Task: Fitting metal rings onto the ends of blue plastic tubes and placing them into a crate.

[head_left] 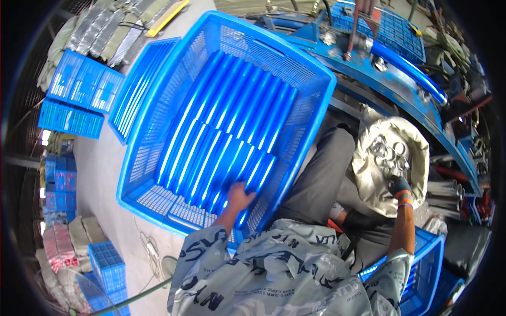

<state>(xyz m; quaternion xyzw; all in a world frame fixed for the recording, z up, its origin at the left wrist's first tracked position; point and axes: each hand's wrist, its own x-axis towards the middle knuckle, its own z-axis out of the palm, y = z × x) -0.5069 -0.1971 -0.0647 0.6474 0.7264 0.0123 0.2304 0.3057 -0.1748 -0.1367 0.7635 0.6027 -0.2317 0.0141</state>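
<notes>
Rows of glossy blue tubes (pixel 232 121) lie side by side in a large blue plastic crate (pixel 142 152), in two overlapping layers end to end. My bare left hand (pixel 241 197) is over the near ends of the tubes, thumb apart from the fingers; it seems to hold nothing, and the fingertips are partly lost against the tubes. To the right, my right hand (pixel 401 188), in a dark glove with an orange band at the wrist, reaches into a pale cloth sack (pixel 387 203). Shiny metal rings (pixel 392 151) lie inside, just beyond it. Its fingertips are hard to make out.
A blue metal frame (pixel 400 92) curves along the far right, with a blue tube (pixel 408 66) mounted on it. Another blue crate (pixel 432 268) stands by my right elbow. Stacked crates (pixel 79 84) and bundles (pixel 105 37) are at the left. A green hose (pixel 139 296) crosses the floor.
</notes>
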